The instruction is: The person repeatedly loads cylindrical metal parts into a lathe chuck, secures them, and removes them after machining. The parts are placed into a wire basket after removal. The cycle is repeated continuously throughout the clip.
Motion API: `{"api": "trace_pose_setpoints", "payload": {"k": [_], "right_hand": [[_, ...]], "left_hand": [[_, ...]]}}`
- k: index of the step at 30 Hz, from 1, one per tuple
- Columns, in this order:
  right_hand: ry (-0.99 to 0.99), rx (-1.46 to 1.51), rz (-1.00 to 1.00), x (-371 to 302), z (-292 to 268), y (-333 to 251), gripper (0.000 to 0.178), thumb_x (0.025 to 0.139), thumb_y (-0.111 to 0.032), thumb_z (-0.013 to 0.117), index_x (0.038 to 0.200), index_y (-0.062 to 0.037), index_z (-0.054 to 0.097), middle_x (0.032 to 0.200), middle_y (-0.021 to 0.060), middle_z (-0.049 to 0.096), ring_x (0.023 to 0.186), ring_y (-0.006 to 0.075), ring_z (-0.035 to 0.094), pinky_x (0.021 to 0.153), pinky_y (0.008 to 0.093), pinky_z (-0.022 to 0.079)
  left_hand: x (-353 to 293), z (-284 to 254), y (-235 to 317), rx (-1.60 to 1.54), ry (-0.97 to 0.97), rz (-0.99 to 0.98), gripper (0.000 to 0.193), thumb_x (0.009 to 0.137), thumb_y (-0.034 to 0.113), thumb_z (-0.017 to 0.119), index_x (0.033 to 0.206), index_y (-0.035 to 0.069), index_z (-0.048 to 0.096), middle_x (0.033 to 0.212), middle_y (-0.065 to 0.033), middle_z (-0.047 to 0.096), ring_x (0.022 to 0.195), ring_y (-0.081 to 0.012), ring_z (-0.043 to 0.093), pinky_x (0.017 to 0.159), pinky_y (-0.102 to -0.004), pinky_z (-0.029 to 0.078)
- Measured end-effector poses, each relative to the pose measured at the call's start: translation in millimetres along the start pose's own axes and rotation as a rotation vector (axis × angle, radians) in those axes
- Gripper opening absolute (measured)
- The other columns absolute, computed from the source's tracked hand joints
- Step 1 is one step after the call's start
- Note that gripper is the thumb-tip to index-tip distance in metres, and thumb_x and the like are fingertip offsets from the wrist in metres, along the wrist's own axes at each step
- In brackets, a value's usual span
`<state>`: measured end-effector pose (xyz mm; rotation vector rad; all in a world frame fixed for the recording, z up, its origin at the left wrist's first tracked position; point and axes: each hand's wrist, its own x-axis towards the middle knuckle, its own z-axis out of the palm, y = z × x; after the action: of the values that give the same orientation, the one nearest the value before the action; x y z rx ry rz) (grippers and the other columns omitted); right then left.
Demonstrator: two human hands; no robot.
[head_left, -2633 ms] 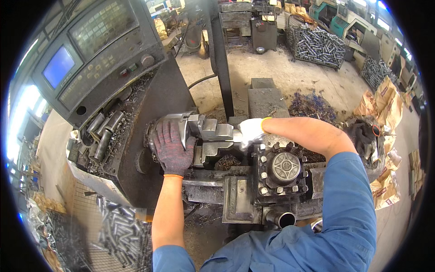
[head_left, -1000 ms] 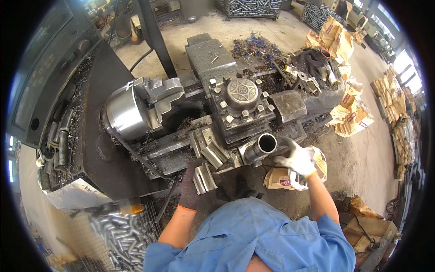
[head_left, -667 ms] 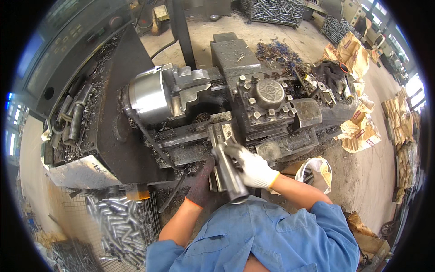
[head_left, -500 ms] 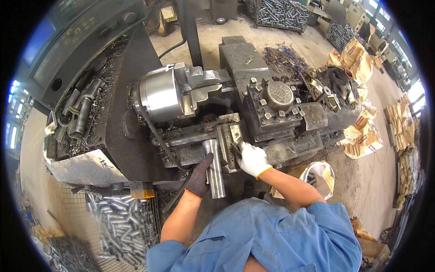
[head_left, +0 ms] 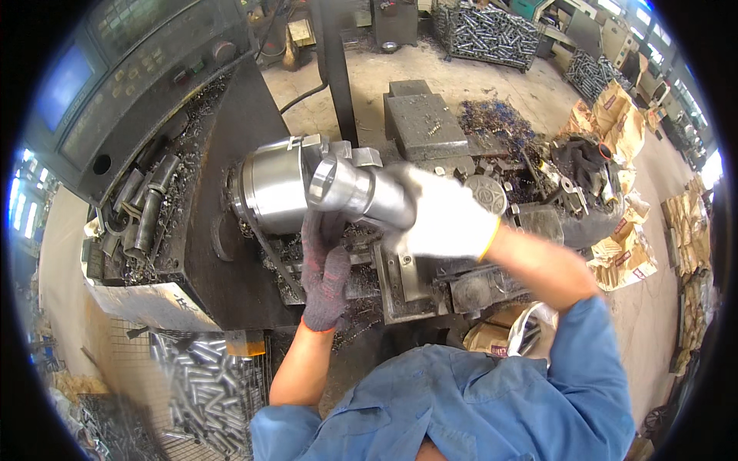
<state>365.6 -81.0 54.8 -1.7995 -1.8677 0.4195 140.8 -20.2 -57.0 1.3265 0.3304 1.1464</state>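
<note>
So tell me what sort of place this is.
Most likely a metalworking machine shop. A lathe with a shiny chuck and a control panel fills the middle, metal shavings lie on the floor, and wire bins of steel tube parts stand nearby.

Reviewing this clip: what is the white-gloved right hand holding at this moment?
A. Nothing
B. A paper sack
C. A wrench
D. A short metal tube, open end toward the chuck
D: the right hand in the white glove wraps around a shiny metal tube whose open end points at the lathe chuck, while the left hand in a dark glove reaches up beneath it.
</note>
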Motion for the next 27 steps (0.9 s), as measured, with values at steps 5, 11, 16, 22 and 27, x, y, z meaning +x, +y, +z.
{"api": "trace_pose_setpoints", "payload": {"k": [5, 11, 16, 22, 27], "right_hand": [[-0.050, -0.938, -0.151, 91.0, -52.8, 85.5, 0.052, 0.080, -0.021, 0.080, 0.127, -0.0067, 0.065, 0.106, 0.0158, 0.071, 0.094, 0.0342, 0.075, 0.081, 0.0477, 0.062], [-0.581, -0.580, 0.078, 137.6, -6.4, 147.0, 0.066, 0.073, -0.031, 0.085, 0.130, -0.0038, 0.066, 0.113, 0.0224, 0.076, 0.105, 0.0377, 0.075, 0.091, 0.0464, 0.060], [-0.603, -0.332, -0.011, 157.8, 27.0, 142.2, 0.075, 0.067, -0.039, 0.089, 0.127, 0.0002, 0.066, 0.115, 0.0246, 0.076, 0.107, 0.0406, 0.073, 0.093, 0.0476, 0.058], [-0.819, -0.536, 0.239, 160.6, 16.2, 148.4, 0.061, 0.071, -0.042, 0.088, 0.109, 0.0038, 0.075, 0.106, 0.0261, 0.077, 0.099, 0.0403, 0.075, 0.089, 0.0476, 0.058], [-0.460, -0.063, -0.106, 160.4, 37.5, 139.2, 0.088, 0.068, -0.031, 0.088, 0.146, -0.0042, 0.057, 0.110, 0.0224, 0.077, 0.098, 0.0379, 0.076, 0.084, 0.0449, 0.060]], "left_hand": [[-70.4, -50.2, -23.4, 0.350, 0.242, -0.369, 0.054, 0.109, 0.036, 0.061, 0.149, -0.001, 0.055, 0.142, -0.0148, 0.062, 0.135, -0.0265, 0.060, 0.117, -0.0418, 0.046], [-225.9, -116.0, -48.5, 0.122, 0.769, -0.599, 0.042, 0.105, 0.035, 0.069, 0.131, 0.002, 0.066, 0.120, -0.0096, 0.071, 0.111, -0.0204, 0.068, 0.095, -0.0364, 0.057], [-267.3, -181.7, -40.0, 0.058, 1.182, -0.346, 0.047, 0.106, 0.053, 0.062, 0.114, 0.007, 0.068, 0.095, -0.0074, 0.068, 0.083, -0.0218, 0.067, 0.075, -0.0388, 0.056], [-256.1, -201.5, -4.3, -0.257, 1.426, -0.347, 0.046, 0.104, 0.063, 0.059, 0.092, 0.019, 0.061, 0.072, 0.0041, 0.051, 0.061, -0.0147, 0.050, 0.057, -0.0360, 0.041], [-285.4, -238.4, -12.3, -0.226, 1.166, -0.405, 0.035, 0.108, 0.048, 0.056, 0.102, 0.015, 0.066, 0.080, 0.0005, 0.054, 0.074, -0.0156, 0.054, 0.067, -0.0361, 0.045]]}}
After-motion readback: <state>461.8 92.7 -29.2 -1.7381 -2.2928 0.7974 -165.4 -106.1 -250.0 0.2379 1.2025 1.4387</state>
